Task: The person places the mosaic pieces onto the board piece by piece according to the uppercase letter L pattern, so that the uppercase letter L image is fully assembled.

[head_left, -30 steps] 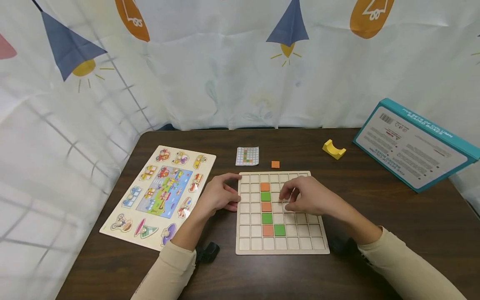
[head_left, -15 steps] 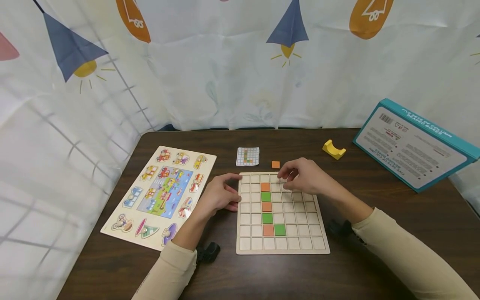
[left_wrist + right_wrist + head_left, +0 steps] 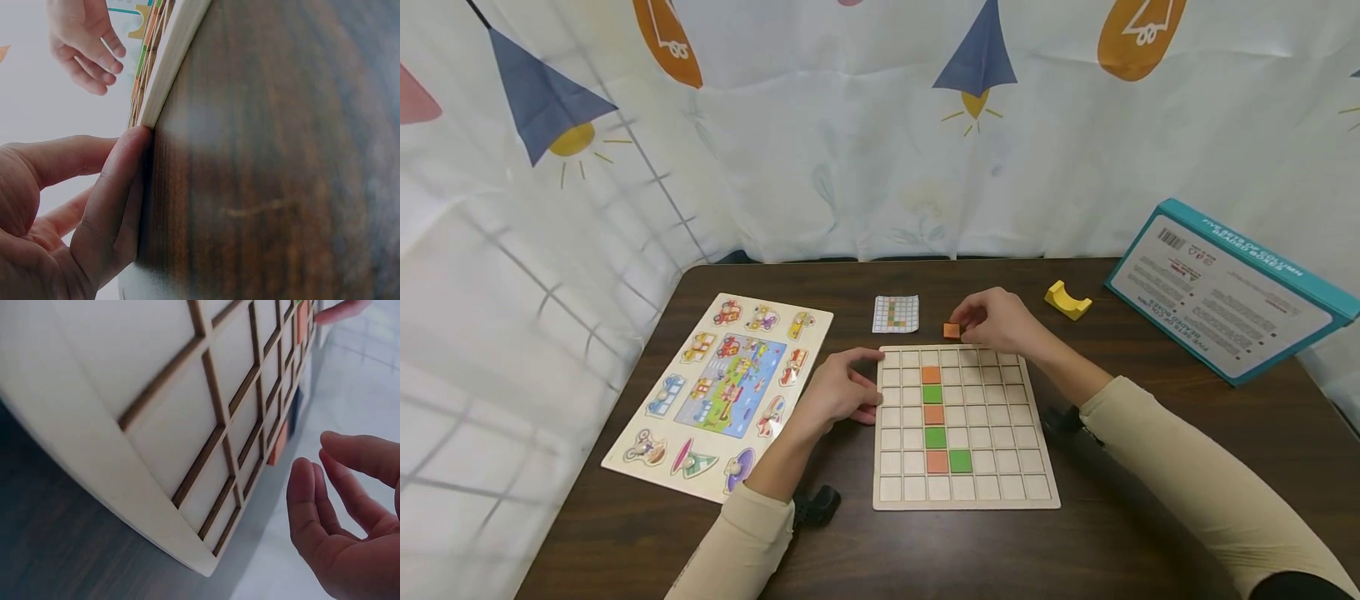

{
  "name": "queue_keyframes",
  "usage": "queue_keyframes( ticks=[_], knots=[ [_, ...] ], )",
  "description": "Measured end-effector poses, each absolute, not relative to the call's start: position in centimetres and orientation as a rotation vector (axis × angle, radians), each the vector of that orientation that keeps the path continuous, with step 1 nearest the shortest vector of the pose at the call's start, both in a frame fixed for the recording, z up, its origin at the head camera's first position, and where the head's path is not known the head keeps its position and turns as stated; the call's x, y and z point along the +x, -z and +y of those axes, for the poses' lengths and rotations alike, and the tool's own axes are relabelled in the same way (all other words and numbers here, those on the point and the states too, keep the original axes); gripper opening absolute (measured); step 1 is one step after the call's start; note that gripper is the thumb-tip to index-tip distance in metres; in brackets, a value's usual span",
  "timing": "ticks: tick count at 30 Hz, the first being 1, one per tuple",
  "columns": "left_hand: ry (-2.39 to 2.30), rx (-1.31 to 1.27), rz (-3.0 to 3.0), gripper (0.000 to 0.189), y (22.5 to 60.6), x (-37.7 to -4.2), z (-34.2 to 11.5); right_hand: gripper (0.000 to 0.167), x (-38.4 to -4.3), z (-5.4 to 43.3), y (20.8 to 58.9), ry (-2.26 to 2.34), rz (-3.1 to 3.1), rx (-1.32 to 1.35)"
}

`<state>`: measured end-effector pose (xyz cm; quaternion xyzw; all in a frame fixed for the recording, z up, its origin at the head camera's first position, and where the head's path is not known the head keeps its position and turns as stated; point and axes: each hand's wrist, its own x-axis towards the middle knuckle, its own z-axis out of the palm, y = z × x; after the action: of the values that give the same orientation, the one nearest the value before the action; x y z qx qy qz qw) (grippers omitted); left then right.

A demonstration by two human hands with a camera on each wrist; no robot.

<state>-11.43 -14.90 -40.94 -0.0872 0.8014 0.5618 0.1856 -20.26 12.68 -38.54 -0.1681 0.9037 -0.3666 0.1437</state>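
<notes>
A wooden grid board (image 3: 1000,459) lies on the dark table, with several orange and green square tiles (image 3: 936,437) set in its cells. My left hand (image 3: 838,389) rests its fingertips against the board's left edge. In the left wrist view, a finger (image 3: 125,156) touches the board's side. My right hand (image 3: 1000,321) is just beyond the board's far edge, its fingertips beside a loose orange tile (image 3: 951,332). The right wrist view shows the thumb and fingers of that hand (image 3: 356,519) apart, with nothing between them and the orange tile (image 3: 278,445) close by.
A small printed pattern card (image 3: 896,314) lies beyond the board. To the left is a vehicle picture puzzle (image 3: 722,392). A yellow curved block (image 3: 1067,301) and a teal box (image 3: 1232,292) stand at the right. A patterned curtain (image 3: 880,150) hangs behind the table.
My right hand has moved from over the board's middle, away from me past the far edge, to the loose orange tile. The left hand stays at the board's left edge.
</notes>
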Motion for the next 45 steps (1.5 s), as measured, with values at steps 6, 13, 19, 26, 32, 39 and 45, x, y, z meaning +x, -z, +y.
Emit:
queue_keyframes(
  ticks=[6, 13, 19, 26, 32, 39, 45],
  knots=[
    [-1.590, -0.242, 2.252, 0.065, 41.1, -11.5, -14.9, 0.029, -21.5, 12.5, 39.1, 1.099, 2.557, -0.408],
    [-1.580, -0.249, 2.257, 0.065, 41.1, -11.5, -15.0, 0.031, -22.5, 12.0, 39.8, 1.096, 2.518, -0.361],
    [-1.580, -0.253, 2.253, 0.065, 41.0, -11.5, -15.0, 0.031, -22.6, 11.6, 40.0, 1.086, 2.506, -0.336],
    [-1.581, -0.254, 2.249, 0.065, 41.0, -11.5, -15.0, 0.030, -22.8, 11.4, 40.2, 1.072, 2.521, -0.327],
    [-1.583, -0.262, 2.248, 0.064, 41.0, -11.4, -14.9, 0.028, -22.8, 11.2, 40.2, 1.060, 2.532, -0.304],
    [-1.588, -0.265, 2.240, 0.065, 40.9, -11.5, -14.9, 0.026, -22.7, 11.0, 40.1, 1.044, 2.562, -0.314],
    [-1.585, -0.264, 2.245, 0.065, 40.9, -11.5, -14.9, 0.024, -22.7, 10.8, 40.1, 1.011, 2.598, -0.310]
  ],
)
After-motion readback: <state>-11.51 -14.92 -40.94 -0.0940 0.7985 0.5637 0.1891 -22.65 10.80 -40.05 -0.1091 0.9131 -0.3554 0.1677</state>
